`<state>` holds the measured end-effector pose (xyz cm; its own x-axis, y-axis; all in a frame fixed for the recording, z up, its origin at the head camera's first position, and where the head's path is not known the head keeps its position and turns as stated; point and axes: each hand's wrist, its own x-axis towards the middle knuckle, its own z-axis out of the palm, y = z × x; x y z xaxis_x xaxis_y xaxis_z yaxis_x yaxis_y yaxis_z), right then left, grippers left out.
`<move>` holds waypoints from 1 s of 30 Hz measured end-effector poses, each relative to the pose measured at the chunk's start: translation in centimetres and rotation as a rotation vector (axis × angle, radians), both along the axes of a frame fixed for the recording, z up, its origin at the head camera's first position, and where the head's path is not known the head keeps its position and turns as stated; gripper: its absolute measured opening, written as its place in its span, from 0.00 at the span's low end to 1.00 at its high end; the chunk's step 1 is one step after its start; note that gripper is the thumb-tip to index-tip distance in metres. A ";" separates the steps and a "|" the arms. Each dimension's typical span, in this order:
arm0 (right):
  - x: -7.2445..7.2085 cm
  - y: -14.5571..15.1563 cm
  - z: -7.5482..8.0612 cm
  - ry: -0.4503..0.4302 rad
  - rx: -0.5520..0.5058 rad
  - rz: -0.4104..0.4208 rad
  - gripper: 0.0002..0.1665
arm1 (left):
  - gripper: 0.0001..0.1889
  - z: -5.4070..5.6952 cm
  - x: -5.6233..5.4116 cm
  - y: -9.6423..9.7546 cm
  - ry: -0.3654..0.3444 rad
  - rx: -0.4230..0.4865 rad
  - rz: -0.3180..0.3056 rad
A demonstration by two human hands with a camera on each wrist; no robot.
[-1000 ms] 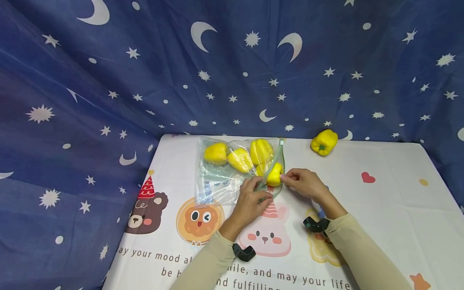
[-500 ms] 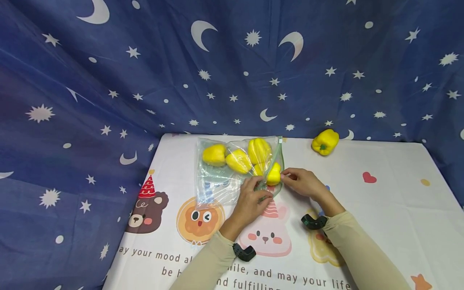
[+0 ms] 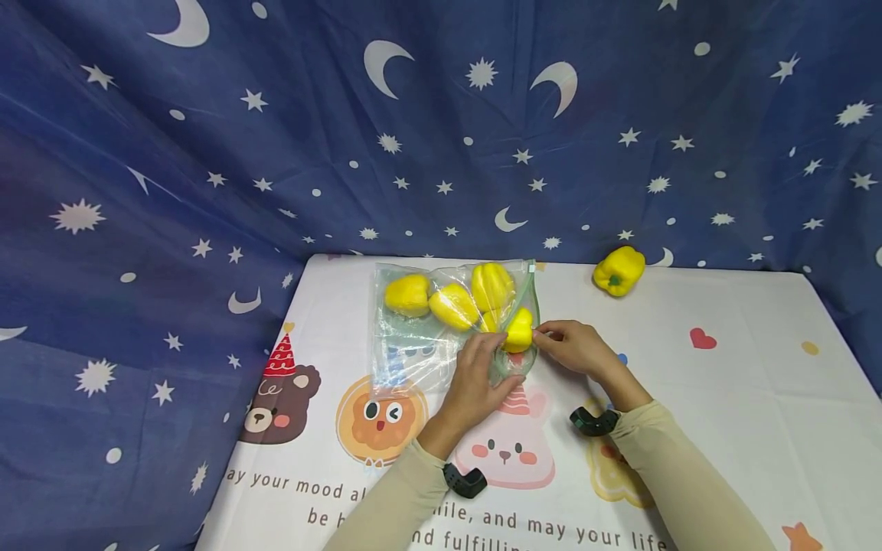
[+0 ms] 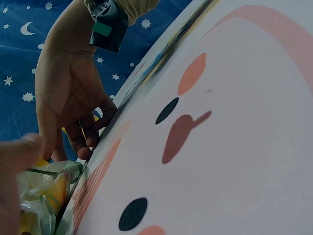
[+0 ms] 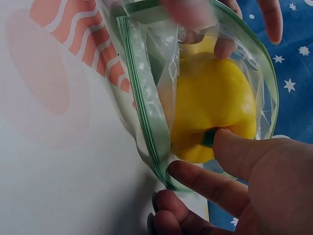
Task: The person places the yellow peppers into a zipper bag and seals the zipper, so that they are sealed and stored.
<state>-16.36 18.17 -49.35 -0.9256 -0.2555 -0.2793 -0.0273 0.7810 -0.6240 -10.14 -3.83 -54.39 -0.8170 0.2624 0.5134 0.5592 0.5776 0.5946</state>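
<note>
A yellow pepper [image 3: 518, 330] is framed by the mouth of a clear bag [image 3: 413, 348], between two hands. Its stem [image 5: 210, 137] is turned toward the right hand [image 3: 575, 346], and its length appears to be aimed leftward into the bag. The stem end is met by the right hand, the nearer of the two: the thumb is pressed there, with the index finger laid straight at the green rim [image 5: 142, 107]. The near side of the mouth is covered by the left hand [image 3: 474, 379], thumb and fingers parted; whether the pepper is touched by it cannot be told. Directly inward, the way is partly taken up by a half-hidden pepper [image 3: 488, 321]; three peppers [image 3: 454, 307] more are held inside. A slider [image 3: 531, 266] is seen at the far corner. Well apart, a loose pepper [image 3: 619, 271] is set on the tablecloth [image 3: 744, 398], near a star-printed curtain [image 3: 276, 153].
</note>
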 end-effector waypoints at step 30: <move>0.2 -0.1 -0.3 0.032 -0.049 -0.033 0.24 | 0.32 1.4 -1.9 -3.3 -0.015 -0.380 0.316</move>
<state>-16.21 18.12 -49.63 -0.9418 -0.2376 -0.2376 -0.0227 0.7505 -0.6605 -12.03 -7.15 -52.96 -0.8936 0.1674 0.4165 0.3148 0.8951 0.3158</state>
